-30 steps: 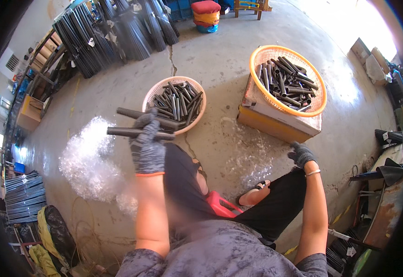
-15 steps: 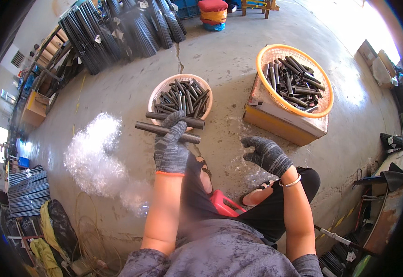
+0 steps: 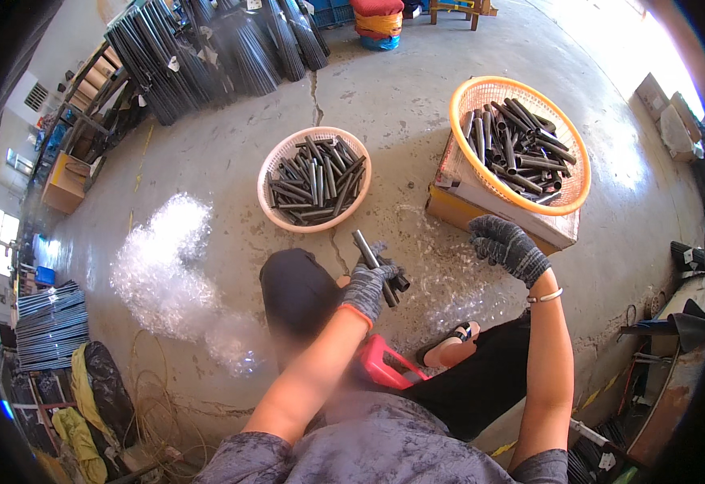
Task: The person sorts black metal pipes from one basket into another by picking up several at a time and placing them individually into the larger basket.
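Observation:
My left hand (image 3: 364, 290), in a grey knit glove with an orange cuff, is closed around two short dark metal tubes (image 3: 364, 246) in front of my knees. The tubes point away from me and stick out on both sides of the fingers. My right hand (image 3: 510, 248), gloved in the same grey, hovers just short of the orange-rimmed basket (image 3: 585, 176). Its fingers are loosely curved with nothing visible in them. Many dark tubes (image 3: 518, 145) fill that basket. More tubes (image 3: 317, 179) lie in the smaller pale pink basket (image 3: 265, 198) on the floor.
A cardboard box (image 3: 449, 208) bears the orange-rimmed basket. Crumpled clear plastic (image 3: 163, 274) lies on the floor at left. A red plastic stool (image 3: 380, 363) is beneath me. Bundles of long dark rods (image 3: 231, 52) stand at the far left.
My left hand has come down and right, away from the pink basket, turning the two tubes to point away from me. My right hand has moved right and up toward the orange-rimmed basket.

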The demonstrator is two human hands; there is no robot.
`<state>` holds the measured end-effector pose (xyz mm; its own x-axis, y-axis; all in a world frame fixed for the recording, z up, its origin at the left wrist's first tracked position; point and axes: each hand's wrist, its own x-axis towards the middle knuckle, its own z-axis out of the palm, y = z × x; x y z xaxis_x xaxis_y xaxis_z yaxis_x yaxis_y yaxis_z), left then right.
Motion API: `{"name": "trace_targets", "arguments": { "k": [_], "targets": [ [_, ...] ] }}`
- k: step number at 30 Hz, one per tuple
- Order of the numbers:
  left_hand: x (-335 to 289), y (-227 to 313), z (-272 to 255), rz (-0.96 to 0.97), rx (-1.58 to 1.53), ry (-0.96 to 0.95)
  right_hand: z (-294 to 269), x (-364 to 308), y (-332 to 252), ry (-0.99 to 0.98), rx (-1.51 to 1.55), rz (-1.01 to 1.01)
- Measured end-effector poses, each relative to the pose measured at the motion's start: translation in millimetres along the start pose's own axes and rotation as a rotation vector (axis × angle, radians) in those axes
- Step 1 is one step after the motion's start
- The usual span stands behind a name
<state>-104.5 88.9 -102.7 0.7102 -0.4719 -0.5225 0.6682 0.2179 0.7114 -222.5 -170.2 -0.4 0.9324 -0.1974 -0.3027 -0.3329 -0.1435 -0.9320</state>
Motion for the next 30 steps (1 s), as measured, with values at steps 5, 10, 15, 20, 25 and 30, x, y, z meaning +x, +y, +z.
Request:
{"name": "trace_targets", "arguments": {
  "k": [5,10,15,20,25,30],
  "targets": [
    [35,-9,25,0.013,0.107,0.178,-12,21,81,0.079,-0.381,-0.244],
    [105,-50,-11,-0.201,-0.099,0.189,7,7,9,0.046,-0.874,-0.207],
    [151,-97,-33,-0.456,-0.245,0.451,-4,3,1,0.110,-0.962,-0.148],
    [205,-99,-94,-0.345,-0.323,0.540,-9,-3,7,0.120,-0.887,-0.153],
    [250,-68,-138,-0.205,-0.343,0.700,-10,-1,5,0.098,-0.889,-0.119],
    [264,-34,-95,-0.141,-0.333,0.560,-12,-4,-3,0.117,-0.891,-0.057]
  ]
}}
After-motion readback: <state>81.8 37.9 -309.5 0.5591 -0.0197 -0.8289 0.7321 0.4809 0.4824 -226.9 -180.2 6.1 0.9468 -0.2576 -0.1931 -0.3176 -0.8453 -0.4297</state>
